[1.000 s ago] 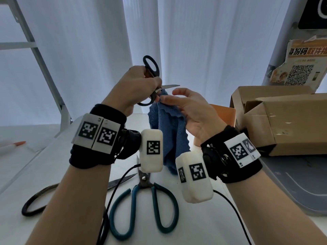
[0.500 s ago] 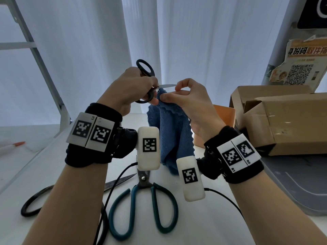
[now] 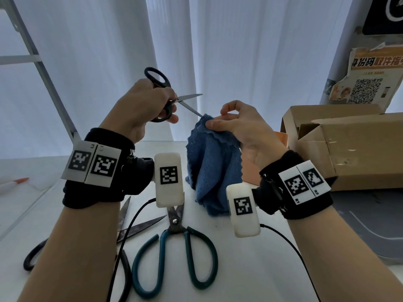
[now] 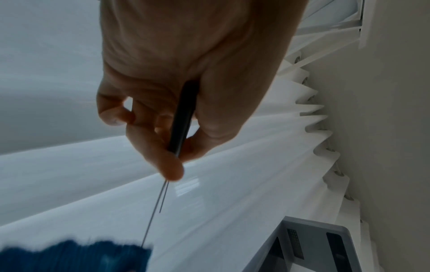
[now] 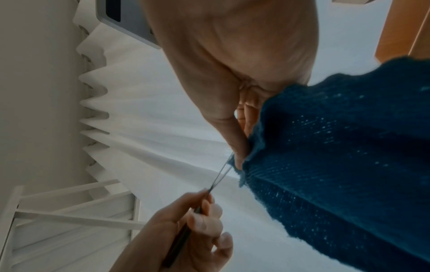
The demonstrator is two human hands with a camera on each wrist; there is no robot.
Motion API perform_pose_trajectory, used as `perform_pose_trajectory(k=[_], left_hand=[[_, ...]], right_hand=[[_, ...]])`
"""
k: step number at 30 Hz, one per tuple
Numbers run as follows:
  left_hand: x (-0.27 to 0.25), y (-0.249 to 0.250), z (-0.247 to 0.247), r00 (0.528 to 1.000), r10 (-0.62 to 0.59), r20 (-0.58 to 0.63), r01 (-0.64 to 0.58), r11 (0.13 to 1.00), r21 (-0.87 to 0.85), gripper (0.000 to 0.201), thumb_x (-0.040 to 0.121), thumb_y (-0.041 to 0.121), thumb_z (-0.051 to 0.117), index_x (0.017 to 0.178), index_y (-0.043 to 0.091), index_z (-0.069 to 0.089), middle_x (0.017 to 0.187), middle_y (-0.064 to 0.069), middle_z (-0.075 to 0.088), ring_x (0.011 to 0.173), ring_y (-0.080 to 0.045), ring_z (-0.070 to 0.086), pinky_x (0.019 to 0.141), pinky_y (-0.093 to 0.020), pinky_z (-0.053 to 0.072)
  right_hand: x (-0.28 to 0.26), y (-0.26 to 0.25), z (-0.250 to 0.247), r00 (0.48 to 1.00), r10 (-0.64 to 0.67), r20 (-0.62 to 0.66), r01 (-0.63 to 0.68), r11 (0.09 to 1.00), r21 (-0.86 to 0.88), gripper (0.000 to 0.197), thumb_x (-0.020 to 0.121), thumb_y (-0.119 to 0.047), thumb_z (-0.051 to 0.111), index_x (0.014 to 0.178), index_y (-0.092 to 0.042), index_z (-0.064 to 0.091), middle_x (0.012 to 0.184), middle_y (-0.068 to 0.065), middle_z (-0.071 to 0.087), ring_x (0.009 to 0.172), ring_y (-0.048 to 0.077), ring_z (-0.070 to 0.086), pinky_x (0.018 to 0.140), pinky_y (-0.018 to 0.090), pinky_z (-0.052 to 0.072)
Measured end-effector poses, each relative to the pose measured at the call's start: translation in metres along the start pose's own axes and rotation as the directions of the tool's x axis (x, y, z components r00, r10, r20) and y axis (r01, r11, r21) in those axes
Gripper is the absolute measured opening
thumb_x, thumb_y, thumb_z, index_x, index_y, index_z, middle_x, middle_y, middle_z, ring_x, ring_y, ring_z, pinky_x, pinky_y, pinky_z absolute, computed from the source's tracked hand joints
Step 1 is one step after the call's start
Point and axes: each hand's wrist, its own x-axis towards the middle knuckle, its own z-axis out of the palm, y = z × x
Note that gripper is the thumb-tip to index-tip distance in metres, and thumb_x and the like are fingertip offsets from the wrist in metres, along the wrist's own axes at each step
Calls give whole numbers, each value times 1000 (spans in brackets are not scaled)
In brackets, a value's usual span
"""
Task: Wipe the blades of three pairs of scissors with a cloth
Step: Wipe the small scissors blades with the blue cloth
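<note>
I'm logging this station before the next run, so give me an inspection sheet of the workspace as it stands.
Surface: white table, lit from behind.
Job's things: black-handled scissors held up, blades apart, lower tip at the blue cloth; teal-handled scissors and dark scissors, blades apart, lie on the table.
Clutter: cardboard box, orange container, pen.
Grippers: left hand grips the black handles; right hand pinches the cloth.
Cables: black cables from both wrist units across the table.
Surroundings: white curtains, metal frame, torn QR poster.
</note>
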Motion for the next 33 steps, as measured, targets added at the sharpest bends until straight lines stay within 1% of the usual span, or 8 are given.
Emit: perform_pose_trajectory(k=[5, 9, 12, 15, 17, 22, 29, 33], left_hand=[[-2, 2, -4, 999, 16, 34, -16, 1000, -13, 12, 99, 14, 55, 90, 9, 62, 74, -4, 62, 52, -10, 62, 68, -22, 49], [-5, 3, 4, 993, 35, 114, -39, 999, 35, 10, 99, 13, 54, 94, 9, 61, 71, -4, 62, 52, -11, 62, 76, -30, 47], [-5, 3, 8, 988, 50, 143, -60, 996, 70, 9, 100, 14, 51, 98, 10, 59, 69, -3, 62, 50, -11, 62, 80, -36, 45], [-4, 2, 10, 988, 52, 145, -63, 996, 70, 9, 100, 14, 51, 102, 10, 59, 70, -3, 61, 48, -11, 60, 85, -37, 46], [-4, 2, 12, 986, 53, 160, -64, 996, 67, 8, 100, 14, 52, 100, 11, 59, 68, -2, 61, 48, -12, 60, 84, -36, 47], [-7, 4, 21, 980, 72, 185, -85, 994, 63, 10, 100, 13, 52, 92, 17, 56, 63, -1, 59, 44, -12, 56, 70, -31, 42], [-5, 4, 11, 980, 97, 175, -108, 993, 51, 10, 99, 13, 53, 91, 16, 58, 64, 1, 61, 47, -12, 58, 80, -35, 45], [-2, 1, 0, 986, 98, 132, -105, 993, 48, 12, 99, 14, 55, 89, 16, 60, 65, 0, 63, 50, -14, 60, 84, -37, 45]], right_hand=[[5, 1, -6, 995, 89, -50, -76, 974, 216, 27, 82, -6, 78, 93, -14, 55, 79, 5, 67, 64, 16, 65, 64, 25, 55], [5, 0, 5, 977, 155, 147, -204, 876, 436, 24, 90, -18, 71, 110, -8, 61, 91, 9, 69, 86, 24, 65, 99, 40, 50], [2, -4, 10, 967, 176, 185, -246, 837, 488, 31, 96, -18, 63, 124, -4, 60, 91, 8, 71, 81, 21, 67, 82, 33, 59], [0, -4, 11, 963, 156, 222, -252, 819, 516, 16, 92, -2, 63, 106, -5, 56, 84, 11, 71, 71, 19, 70, 66, 26, 61], [0, -1, 14, 958, 156, 240, -263, 809, 525, 21, 88, 3, 66, 102, -7, 53, 92, 17, 70, 76, 22, 72, 72, 28, 62], [2, 5, 18, 950, 151, 272, -275, 816, 508, 53, 86, 0, 71, 135, -1, 50, 113, 23, 66, 91, 29, 71, 75, 33, 61], [4, 6, 15, 935, 146, 323, -292, 835, 467, 27, 82, 3, 73, 91, -11, 52, 110, 19, 62, 103, 29, 65, 91, 36, 58], [2, 5, 16, 934, 151, 324, -285, 863, 417, 27, 82, 4, 72, 86, -12, 51, 107, 16, 61, 95, 25, 64, 89, 33, 57]])
